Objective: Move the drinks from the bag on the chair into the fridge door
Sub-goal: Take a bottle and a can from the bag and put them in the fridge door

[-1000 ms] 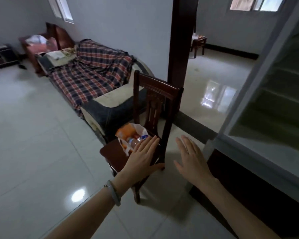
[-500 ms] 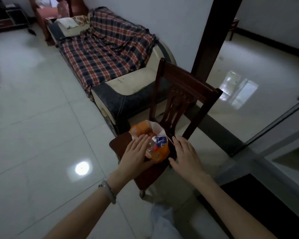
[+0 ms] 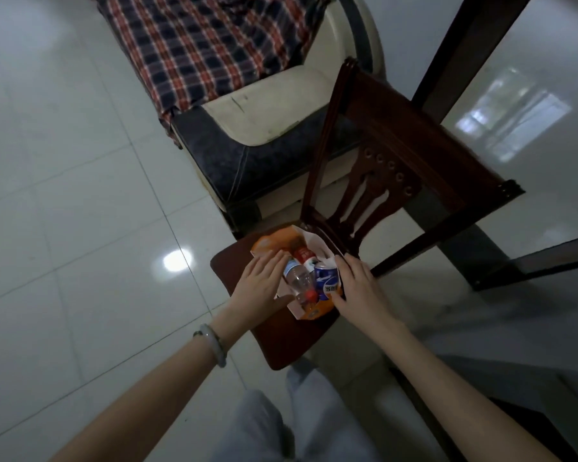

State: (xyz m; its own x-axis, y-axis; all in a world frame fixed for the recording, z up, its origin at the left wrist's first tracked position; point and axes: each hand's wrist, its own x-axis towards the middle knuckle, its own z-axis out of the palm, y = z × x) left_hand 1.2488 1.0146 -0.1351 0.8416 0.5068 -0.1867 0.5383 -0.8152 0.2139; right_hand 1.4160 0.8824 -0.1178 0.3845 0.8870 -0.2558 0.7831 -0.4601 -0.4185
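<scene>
Opening step, seemingly: spreading the mouth of the bag [image 3: 267, 243], set on the seat of the chair [image 3: 281, 341] near its backrest. Left hand [image 3: 264, 283] flat, fingers straight, against the bag beside the clear bottle [image 3: 297, 280]; right hand [image 3: 357, 288] likewise uncurled on the opposite rim by the blue can [image 3: 327, 281]; nothing gripped. Next: closing round one drink, lifting straight up off the chair, then off to the fridge, out of view.

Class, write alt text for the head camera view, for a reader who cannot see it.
A person's left hand and right hand rest on either side of an open orange and white bag on a dark wooden chair; a clear bottle and a blue can show inside. A plaid-covered sofa stands beyond the chair.
</scene>
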